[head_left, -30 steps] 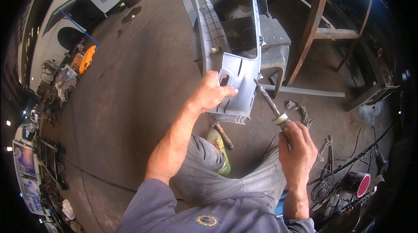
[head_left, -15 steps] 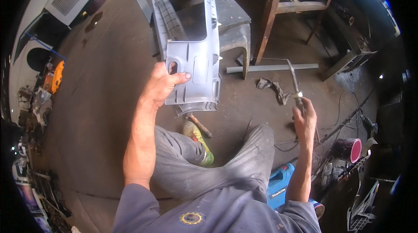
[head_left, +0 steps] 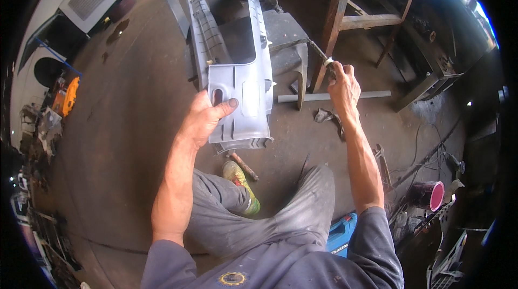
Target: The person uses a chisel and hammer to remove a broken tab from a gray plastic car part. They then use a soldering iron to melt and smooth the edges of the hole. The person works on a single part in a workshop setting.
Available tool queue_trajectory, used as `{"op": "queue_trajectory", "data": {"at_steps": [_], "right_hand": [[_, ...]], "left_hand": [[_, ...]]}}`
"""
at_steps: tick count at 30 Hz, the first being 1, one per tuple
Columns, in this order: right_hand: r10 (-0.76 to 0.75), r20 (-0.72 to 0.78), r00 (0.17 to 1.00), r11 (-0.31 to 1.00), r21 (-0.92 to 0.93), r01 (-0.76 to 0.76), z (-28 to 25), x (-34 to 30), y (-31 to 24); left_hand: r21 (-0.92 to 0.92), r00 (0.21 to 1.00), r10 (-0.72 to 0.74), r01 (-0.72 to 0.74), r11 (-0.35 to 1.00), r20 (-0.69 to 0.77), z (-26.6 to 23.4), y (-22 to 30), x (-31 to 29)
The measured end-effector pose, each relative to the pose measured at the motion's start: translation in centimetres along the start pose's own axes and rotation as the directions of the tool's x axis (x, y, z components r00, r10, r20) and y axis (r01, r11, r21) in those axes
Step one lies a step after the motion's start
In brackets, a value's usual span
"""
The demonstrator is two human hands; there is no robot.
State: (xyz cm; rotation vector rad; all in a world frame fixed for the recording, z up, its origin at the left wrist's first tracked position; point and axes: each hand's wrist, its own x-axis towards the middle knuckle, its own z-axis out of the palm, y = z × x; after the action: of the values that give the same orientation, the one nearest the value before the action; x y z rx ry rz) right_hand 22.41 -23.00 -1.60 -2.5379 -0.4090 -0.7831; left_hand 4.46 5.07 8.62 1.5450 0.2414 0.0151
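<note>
My left hand [head_left: 204,118] is closed on the near end of a grey plastic trim panel [head_left: 251,92], thumb on its face beside an oval slot. Two long ribbed arms of the panel reach away from me, over a worn dark plastic chair [head_left: 283,29]. To the right, my right hand [head_left: 343,85] is closed around the handle of a slim tool like a soldering iron [head_left: 321,54]. It has a metal shaft and a pale collar; its tip points up and left, near the chair's seat edge and right of the panel.
A rusty metal frame [head_left: 335,14] stands beyond my right hand. On the floor lie a grey bar [head_left: 361,94], a crumpled rag [head_left: 325,115] and a hammer [head_left: 245,165]. A blue case [head_left: 340,235] is by my leg; a pink-rimmed bucket [head_left: 429,195] stands right, near loose cables.
My right hand has moved up and left with the tool, bringing its tip close to the chair and panel. The panel sits slightly lower in view, still in my left hand.
</note>
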Motion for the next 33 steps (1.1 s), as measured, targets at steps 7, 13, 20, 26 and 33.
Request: {"op": "queue_trajectory", "data": {"at_steps": [7,13,20,26,33], "right_hand": [[-0.087,0.055,0.995,0.98,-0.175,0.095,0.9,0.4,0.6],[0.005,0.082,0.997,0.998,-0.065,0.001,-1.5,-1.0,0.2],[0.363,0.333,0.87,0.467,0.743,-0.479,-6.3,-7.3,-1.3],[0.343,0.601,0.722,0.239,0.687,-0.686,-11.4,-12.3,-4.8],[0.247,0.566,0.786,0.295,0.729,-0.618,-13.1,-16.7,-5.2]], "left_hand": [[-0.043,0.995,0.095,-0.095,0.995,-0.001,0.6,-0.9,0.4],[-0.062,0.992,0.129,-0.13,0.99,-0.009,1.2,-1.1,0.8],[-0.323,0.999,-0.045,0.039,0.946,-0.012,0.5,-0.4,1.2],[-0.395,0.991,-0.133,0.112,0.912,-0.025,0.5,-2.1,2.3],[-0.36,0.995,-0.095,0.074,0.93,-0.041,2.2,-3.0,2.4]]}}
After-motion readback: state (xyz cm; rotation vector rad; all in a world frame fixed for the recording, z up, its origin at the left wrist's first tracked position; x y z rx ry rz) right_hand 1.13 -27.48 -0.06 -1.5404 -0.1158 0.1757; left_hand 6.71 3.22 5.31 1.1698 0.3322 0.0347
